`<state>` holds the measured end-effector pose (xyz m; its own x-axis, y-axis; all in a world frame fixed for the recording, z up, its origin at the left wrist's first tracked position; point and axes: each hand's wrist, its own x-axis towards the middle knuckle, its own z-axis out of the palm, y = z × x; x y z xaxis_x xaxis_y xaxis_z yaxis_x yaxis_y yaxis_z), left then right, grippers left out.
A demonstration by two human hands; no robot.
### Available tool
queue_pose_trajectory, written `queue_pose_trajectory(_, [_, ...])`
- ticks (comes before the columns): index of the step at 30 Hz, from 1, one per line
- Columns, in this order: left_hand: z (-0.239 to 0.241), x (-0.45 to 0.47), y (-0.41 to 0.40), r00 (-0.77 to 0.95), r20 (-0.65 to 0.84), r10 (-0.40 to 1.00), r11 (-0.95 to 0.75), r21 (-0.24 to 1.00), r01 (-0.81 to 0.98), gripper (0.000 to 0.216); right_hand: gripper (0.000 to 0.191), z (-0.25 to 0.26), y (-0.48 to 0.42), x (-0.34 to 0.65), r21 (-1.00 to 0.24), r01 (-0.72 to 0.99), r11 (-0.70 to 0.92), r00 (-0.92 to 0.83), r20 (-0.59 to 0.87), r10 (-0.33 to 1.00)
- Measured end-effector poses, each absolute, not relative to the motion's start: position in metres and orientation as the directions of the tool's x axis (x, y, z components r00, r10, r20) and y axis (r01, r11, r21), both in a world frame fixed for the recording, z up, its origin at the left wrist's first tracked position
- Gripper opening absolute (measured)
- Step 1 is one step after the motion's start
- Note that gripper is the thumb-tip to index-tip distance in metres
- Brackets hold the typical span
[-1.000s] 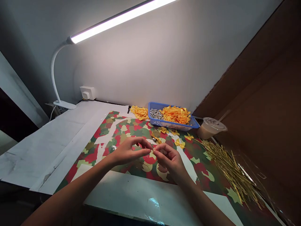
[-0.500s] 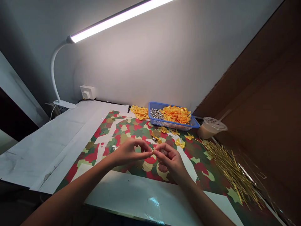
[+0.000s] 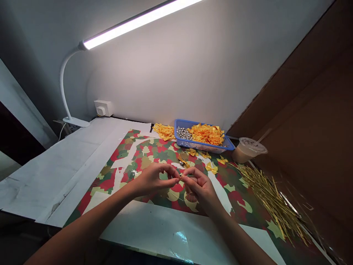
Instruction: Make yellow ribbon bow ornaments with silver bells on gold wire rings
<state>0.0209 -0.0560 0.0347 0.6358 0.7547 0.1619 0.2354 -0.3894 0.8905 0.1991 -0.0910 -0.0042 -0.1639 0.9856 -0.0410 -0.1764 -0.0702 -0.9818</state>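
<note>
My left hand (image 3: 157, 179) and my right hand (image 3: 199, 186) meet fingertip to fingertip over the patterned sheet. Each is closed in a pinch between thumb and forefinger. A thin golden strand (image 3: 181, 177) shows in small part at the fingertips; its exact kind is too small to tell. Just beyond the fingers lies a yellow bow with a silver bell (image 3: 181, 163) beside it. More loose yellow bows (image 3: 211, 168) lie to the right of it. The right hand's curled fingers are partly hidden behind its thumb.
A blue basket (image 3: 190, 144) of silver bells and yellow bows stands by the wall, with a bow pile (image 3: 164, 131) on its left. To the right are a lidded drink cup (image 3: 245, 152) and a golden twist-tie bundle (image 3: 271, 200). A lamp (image 3: 63, 81) stands at left.
The fingertips of both hands have shifted very slightly to the right, still pinched together. The bows, basket and bundle lie as before.
</note>
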Motion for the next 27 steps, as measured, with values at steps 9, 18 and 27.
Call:
queue_pose_trajectory(9, [0.0327,0.0211,-0.057,0.617,0.192,0.764,-0.396,0.894,0.212,0.009,0.046,-0.0063,-0.0894,0.1999,-0.975,-0.178,-0.131,-0.184,-0.098,0.978])
queue_pose_trajectory(18, [0.0302,0.024,-0.0573,0.595,0.198,0.779,-0.387,0.899,0.207,0.012,0.051,-0.0097,-0.0895,0.2003,-0.977,-0.167,-0.136,-0.178,-0.106,0.978])
queue_pose_trajectory(27, [0.0319,0.0256,-0.0608,0.588,0.192,0.786,-0.376,0.903,0.207,0.009,0.05,-0.0076,-0.0897,0.2001,-0.977,-0.168,-0.127,-0.184,-0.096,0.978])
